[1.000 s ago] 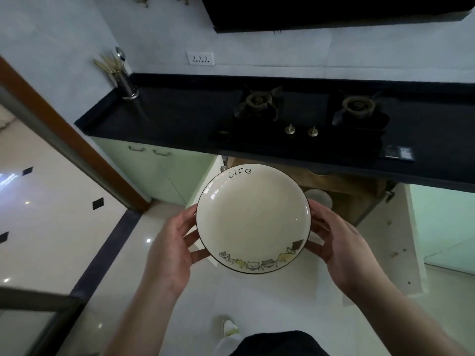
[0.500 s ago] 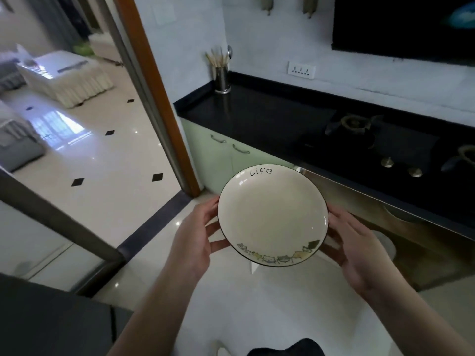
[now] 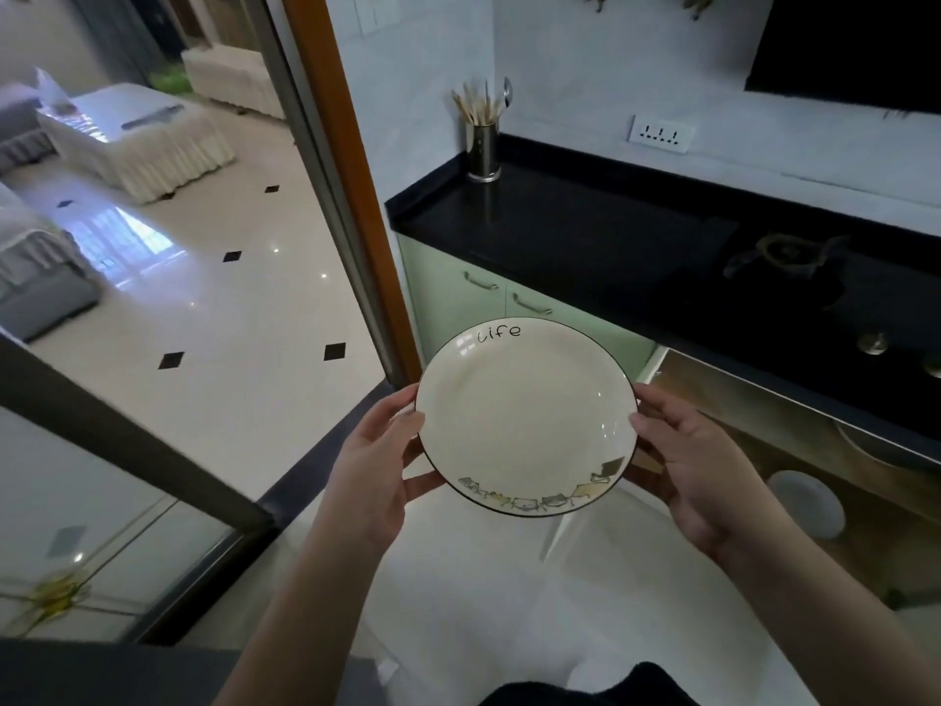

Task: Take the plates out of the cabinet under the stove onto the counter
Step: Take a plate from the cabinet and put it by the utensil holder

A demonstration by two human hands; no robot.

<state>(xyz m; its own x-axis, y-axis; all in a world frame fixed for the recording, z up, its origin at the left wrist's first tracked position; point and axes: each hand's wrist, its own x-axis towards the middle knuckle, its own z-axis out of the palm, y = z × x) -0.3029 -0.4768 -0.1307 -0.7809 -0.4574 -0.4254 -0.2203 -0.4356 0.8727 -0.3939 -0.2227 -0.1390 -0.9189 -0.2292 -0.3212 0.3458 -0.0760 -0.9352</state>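
Note:
A cream plate (image 3: 524, 420) with a dark rim, the word "life" and small cat drawings is held level in front of me, below the counter's edge. My left hand (image 3: 379, 466) grips its left rim and my right hand (image 3: 687, 466) grips its right rim. The black counter (image 3: 560, 221) lies beyond the plate. The cabinet under the stove (image 3: 794, 466) stands open at the right, with another white plate (image 3: 807, 501) inside it.
A steel cup of chopsticks (image 3: 482, 145) stands at the counter's far left corner. A gas burner (image 3: 786, 257) and its knobs (image 3: 873, 343) sit to the right. Pale green cabinet doors (image 3: 458, 298) are below. A wooden door frame (image 3: 351, 186) rises on the left.
My view has swung left, so the stove and open cabinet have shifted right. The plate stays held in both hands in front of me.

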